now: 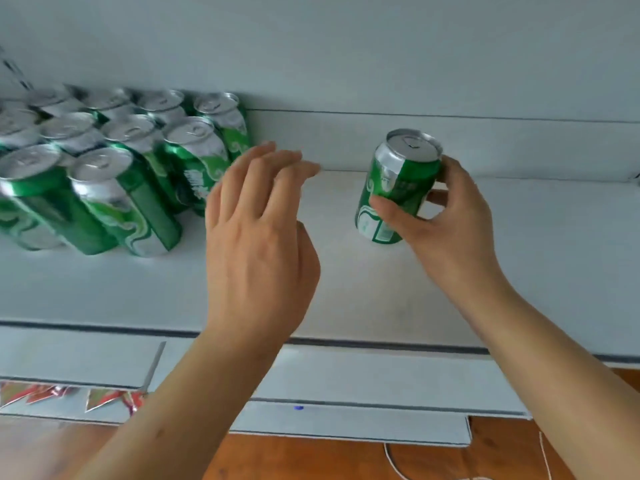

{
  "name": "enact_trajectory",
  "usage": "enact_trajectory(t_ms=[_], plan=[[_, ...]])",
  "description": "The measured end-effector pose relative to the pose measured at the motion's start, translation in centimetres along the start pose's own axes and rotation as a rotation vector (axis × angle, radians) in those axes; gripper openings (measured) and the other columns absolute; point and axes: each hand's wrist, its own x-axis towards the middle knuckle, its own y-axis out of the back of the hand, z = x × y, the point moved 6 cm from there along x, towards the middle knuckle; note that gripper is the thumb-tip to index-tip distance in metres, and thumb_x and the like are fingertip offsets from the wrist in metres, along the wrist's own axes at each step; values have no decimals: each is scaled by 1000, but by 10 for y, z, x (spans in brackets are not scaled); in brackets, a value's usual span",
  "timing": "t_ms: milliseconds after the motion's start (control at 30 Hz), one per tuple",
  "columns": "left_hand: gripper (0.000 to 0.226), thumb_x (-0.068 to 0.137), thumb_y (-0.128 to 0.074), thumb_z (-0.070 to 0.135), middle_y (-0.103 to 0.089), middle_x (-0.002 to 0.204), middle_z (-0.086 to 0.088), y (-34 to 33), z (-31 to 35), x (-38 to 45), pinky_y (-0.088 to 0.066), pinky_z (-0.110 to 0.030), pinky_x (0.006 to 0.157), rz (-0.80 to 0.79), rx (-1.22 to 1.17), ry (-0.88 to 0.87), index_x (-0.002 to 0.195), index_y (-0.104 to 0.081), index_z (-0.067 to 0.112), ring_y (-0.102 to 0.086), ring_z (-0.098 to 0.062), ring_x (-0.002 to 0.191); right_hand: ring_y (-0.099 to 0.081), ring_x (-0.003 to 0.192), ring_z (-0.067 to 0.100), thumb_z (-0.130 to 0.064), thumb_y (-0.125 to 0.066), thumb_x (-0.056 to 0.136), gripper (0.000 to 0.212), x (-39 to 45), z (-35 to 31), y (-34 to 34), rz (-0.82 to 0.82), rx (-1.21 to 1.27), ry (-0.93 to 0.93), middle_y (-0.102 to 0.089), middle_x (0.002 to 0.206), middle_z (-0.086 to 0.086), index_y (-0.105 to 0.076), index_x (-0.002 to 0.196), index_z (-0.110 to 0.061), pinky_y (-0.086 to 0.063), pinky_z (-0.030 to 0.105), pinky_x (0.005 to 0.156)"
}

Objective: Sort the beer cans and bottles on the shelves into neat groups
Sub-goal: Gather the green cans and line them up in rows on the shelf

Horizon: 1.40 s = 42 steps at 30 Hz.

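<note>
While the right hand (446, 216) gripped a lone green beer can (398, 188) upright on the white shelf (346, 289), left hand (256, 233) hovered spread beside grouped green cans (114, 168), labels unreadable.

You are looking at a single green beer can (398, 188) with a silver top, standing on the white shelf (346, 278) and tilting slightly left, well apart from the packed group of taller green cans (114, 174) that is standing in rows at the shelf's left end.
</note>
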Motion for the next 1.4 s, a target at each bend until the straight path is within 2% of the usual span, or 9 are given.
enact_trajectory(t_ms=[167,267,333,500,600,867,1000,1133,1400], plan=[[45,88,-45,5,-55,137,-2,71,-92,10,-25,-44,114,181,257,129,130,-58,14,-37,-26,137,-57,104,3,-50,-81,66,69,-35,-58,-95,-152,159,76,-55,120,-10,-51,125,-31,-58,34,79],[42,100,-36,29,-44,150,5,85,-143,15,-18,-56,118,117,417,263,139,-51,25,-25,-28,145,-55,104,4,-50,-81,66,70,-52,-77,-131,-178,164,106,-52,118,-10,-50,125,-28,-57,36,81],[44,104,-30,40,-43,152,5,82,-168,9,-16,-52,119,28,429,331,140,-51,28,-23,-29,146,-54,103,2,-46,-83,66,72,-59,-86,-149,-177,148,132,-52,117,-8,-51,126,-23,-57,33,82],[47,105,-26,43,-52,144,2,78,-186,2,-36,-43,104,-3,340,273,136,-57,25,-36,-28,136,-52,107,0,-41,-84,69,75,-64,-105,-177,-132,93,154,-52,123,-8,-49,131,-21,-52,24,86],[46,104,-28,45,-53,143,4,81,-187,5,-38,-45,101,-12,324,260,135,-57,27,-37,-28,135,-54,114,8,-41,-83,72,77,-63,-106,-183,-71,105,131,-52,128,-5,-46,136,-19,-54,34,91],[67,95,-47,58,-35,156,-1,111,-224,-4,-19,-46,117,13,317,151,151,-36,24,-25,-25,145,-61,112,10,-43,-78,77,76,-72,-104,-193,-70,51,90,-60,124,-13,-40,141,-24,-55,36,91],[110,80,-64,65,-9,162,-6,112,-280,-16,-13,-33,119,-36,-138,488,158,-1,20,-8,-18,150,-61,107,6,-46,-76,76,75,-76,-103,-196,-52,27,41,-60,119,-15,-44,138,-22,-47,11,86],[116,71,-72,59,-29,156,12,94,-296,-20,-27,-18,115,-90,-504,582,157,-3,20,-32,3,139,-62,109,15,-40,-80,75,72,-86,-104,-200,32,3,-10,-61,122,-4,-45,135,-19,-51,29,92],[118,64,-72,76,-38,153,1,84,-309,-26,-39,-44,113,9,-502,553,152,-14,25,-40,-12,140,-57,102,24,-42,-78,77,68,-100,-111,-206,196,-211,-8,-56,116,6,-46,128,-8,-43,29,72]])
